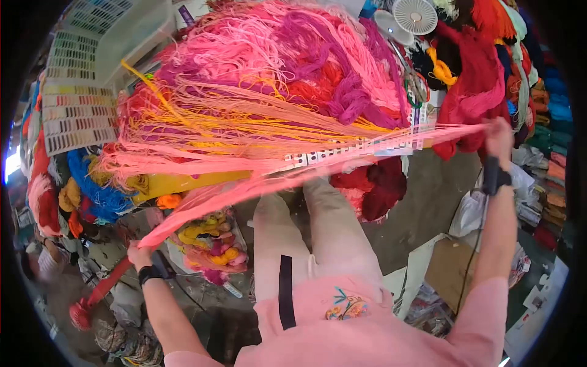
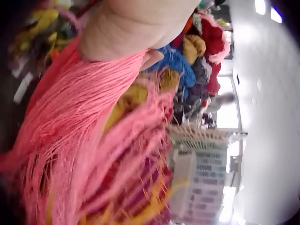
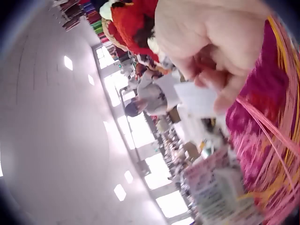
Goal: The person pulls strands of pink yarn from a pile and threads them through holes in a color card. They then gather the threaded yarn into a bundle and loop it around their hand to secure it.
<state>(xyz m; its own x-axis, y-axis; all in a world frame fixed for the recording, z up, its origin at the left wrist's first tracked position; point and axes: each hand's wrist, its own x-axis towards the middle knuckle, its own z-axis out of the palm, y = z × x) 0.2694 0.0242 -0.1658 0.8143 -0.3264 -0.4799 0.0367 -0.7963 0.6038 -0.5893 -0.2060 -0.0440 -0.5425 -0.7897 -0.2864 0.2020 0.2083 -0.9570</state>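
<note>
A long bundle of pink yarn (image 1: 208, 199) stretches across in front of the body. At its lower left end my left hand (image 1: 142, 254) grips it; the left wrist view shows the strands (image 2: 79, 103) spreading from beneath the hand (image 2: 136, 28). Far to the right, my raised right hand (image 1: 498, 137) holds thinner pink strands (image 1: 452, 131). In the right wrist view that hand (image 3: 211, 42) has curled fingers, with a few strands (image 3: 267, 122) running from it. Salmon and yellow strands (image 1: 244, 122) lie below the stretched yarn on the heap.
Behind lies a large pink and purple yarn heap (image 1: 244, 49). Colour sample cards (image 1: 79, 116) and a plastic basket (image 1: 150, 30) stand at left. Scissors (image 1: 400, 58) and a white round fan-like object (image 1: 415, 15) are at the back right. A cardboard box (image 1: 449, 269) sits lower right.
</note>
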